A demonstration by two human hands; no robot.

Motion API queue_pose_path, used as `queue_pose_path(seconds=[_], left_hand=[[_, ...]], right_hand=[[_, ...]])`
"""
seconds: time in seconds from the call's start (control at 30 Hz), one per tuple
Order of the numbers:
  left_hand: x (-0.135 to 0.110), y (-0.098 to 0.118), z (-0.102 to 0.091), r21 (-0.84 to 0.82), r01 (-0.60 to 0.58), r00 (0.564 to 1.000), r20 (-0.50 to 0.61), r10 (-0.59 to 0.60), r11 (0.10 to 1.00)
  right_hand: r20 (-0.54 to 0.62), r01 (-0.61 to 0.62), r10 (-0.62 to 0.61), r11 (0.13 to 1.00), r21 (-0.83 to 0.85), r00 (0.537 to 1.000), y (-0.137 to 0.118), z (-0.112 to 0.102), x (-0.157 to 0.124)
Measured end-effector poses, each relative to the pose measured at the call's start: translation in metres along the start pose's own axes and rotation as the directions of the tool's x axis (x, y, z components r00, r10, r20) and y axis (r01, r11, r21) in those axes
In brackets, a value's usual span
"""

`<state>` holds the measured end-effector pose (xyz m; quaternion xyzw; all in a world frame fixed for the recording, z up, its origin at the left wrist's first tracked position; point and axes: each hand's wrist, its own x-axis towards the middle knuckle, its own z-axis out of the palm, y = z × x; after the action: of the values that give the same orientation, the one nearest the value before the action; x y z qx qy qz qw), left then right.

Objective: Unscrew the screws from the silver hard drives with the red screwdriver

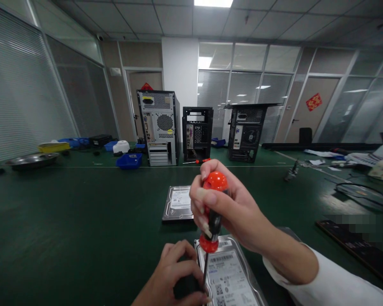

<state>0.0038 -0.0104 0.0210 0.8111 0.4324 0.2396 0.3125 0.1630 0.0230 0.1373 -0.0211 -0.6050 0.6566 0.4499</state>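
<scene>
My right hand [223,204] is wrapped round the red and black handle of a screwdriver [216,223]. Its thin shaft points down to the left edge of a silver hard drive [231,276] with a white printed label. My left hand [178,272] is at that same edge, its fingers curled and closed around the lower end of the shaft. Whether they pinch the shaft, a screw or the drive's edge cannot be made out, as the tip is hidden. Just beyond lies a second hard drive [178,204], partly covered by my right hand.
Three computer cases [159,127] stand along the back of the green table [67,229]. In front of them lie another screwdriver [196,161] and a blue tray [129,161]. A metal dish [33,160] is at far left; cables [360,191] and a dark flat panel [354,246] are at right.
</scene>
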Motion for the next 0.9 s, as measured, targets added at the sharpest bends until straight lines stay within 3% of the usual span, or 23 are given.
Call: queue_pose_path(seconds=[0.2, 0.43, 0.6, 0.7, 0.9], left_hand=[[-0.002, -0.004, 0.002, 0.073, -0.101, 0.993, -0.046, 0.105, 0.992], [0.000, -0.012, 0.004, 0.141, -0.153, 0.988, -0.017, 0.157, 0.978], [0.000, -0.015, 0.005, 0.133, -0.167, 0.983, -0.057, 0.176, 0.977], [-0.003, -0.009, 0.003, 0.097, -0.135, 0.987, -0.078, 0.142, 0.986], [-0.004, -0.001, -0.004, 0.026, -0.006, 1.000, -0.028, 0.006, 1.000]], right_hand=[[0.107, -0.118, 0.124, 0.991, -0.062, 0.986, -0.005, 0.004, -0.007], [0.054, 0.001, -0.001, 1.000, 0.005, 0.999, 0.003, 0.002, -0.004], [0.076, -0.050, 0.052, 0.998, -0.025, 0.996, 0.000, 0.005, -0.004], [0.093, -0.082, 0.083, 0.997, -0.015, 0.992, -0.001, 0.005, -0.005], [0.068, 0.001, -0.004, 0.999, 0.050, 0.998, 0.005, -0.004, -0.001]])
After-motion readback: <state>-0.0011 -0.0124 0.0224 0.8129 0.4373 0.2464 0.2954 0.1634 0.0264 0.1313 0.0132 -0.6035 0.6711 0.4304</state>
